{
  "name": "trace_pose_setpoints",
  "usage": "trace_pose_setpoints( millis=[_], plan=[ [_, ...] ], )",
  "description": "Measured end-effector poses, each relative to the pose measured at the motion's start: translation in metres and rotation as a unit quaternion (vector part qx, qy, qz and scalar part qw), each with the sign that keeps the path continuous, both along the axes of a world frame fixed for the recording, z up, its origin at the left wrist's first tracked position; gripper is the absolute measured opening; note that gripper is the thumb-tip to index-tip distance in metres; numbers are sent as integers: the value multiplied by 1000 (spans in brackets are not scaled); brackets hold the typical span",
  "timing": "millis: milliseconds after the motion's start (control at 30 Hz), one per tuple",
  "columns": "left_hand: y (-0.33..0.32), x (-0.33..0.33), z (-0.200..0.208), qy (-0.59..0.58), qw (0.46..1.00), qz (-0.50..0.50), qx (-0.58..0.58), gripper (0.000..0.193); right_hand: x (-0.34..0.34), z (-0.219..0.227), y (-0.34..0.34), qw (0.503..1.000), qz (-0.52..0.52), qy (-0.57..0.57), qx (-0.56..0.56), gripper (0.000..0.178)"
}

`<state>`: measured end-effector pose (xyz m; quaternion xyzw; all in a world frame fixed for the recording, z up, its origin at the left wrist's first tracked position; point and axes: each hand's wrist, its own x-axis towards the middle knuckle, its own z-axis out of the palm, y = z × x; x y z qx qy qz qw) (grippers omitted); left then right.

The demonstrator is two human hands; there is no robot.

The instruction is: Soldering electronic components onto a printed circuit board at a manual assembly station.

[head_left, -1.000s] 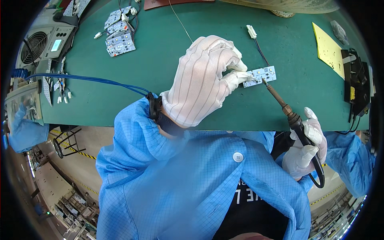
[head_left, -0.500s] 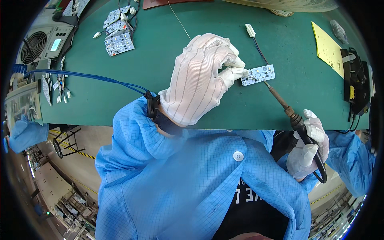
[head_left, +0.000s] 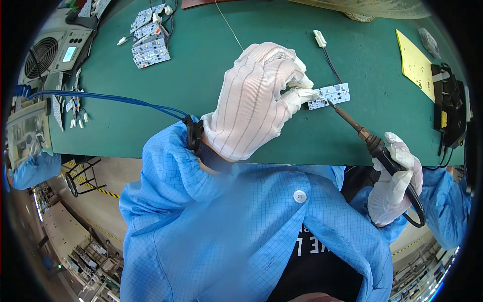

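A small white circuit board (head_left: 340, 93) lies on the green work mat, with a cable and white connector (head_left: 320, 39) running from its far edge. My left hand (head_left: 261, 95), in a white striped glove, is closed in a pinch at the board's left end. A thin strand of solder wire (head_left: 229, 26) comes down from the far side and passes into this hand; its end is hidden by the fingers. My gloved right hand (head_left: 397, 183) is wrapped round a soldering iron (head_left: 375, 146). The iron's tip meets the near edge of the board, close to the left fingertips.
Stacked circuit boards with cables (head_left: 151, 50) lie far left; more boards (head_left: 73, 103) lie nearer. Beyond them stands a grey machine with a fan (head_left: 60, 48). Blue cords (head_left: 110, 98) run to my left wrist strap. At right are a yellow sheet (head_left: 415, 65) and a black holder (head_left: 449, 105).
The iron's tip has shifted left along the board toward my left fingers, while my right hand has moved a little right and away from me. The left pinch stays beside the board.
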<state>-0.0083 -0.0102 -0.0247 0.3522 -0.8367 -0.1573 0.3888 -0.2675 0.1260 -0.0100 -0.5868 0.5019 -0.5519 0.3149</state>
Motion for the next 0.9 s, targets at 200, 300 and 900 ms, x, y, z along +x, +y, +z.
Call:
trace_pose_setpoints(
  millis=[200, 300, 900],
  plan=[
    [0, 2, 0, -10, 1000, -7, 2, 21, -6, -3, -9, 985, 43, 123, -110, 31],
    [0, 1, 0, -16, 1000, -11, -3, 20, -12, 0, -10, 978, 86, 148, -115, 28],
    [-1, -1, -2, -19, 1000, -4, 7, 18, -10, 2, -14, 965, 119, 222, -72, 19]
  ],
)
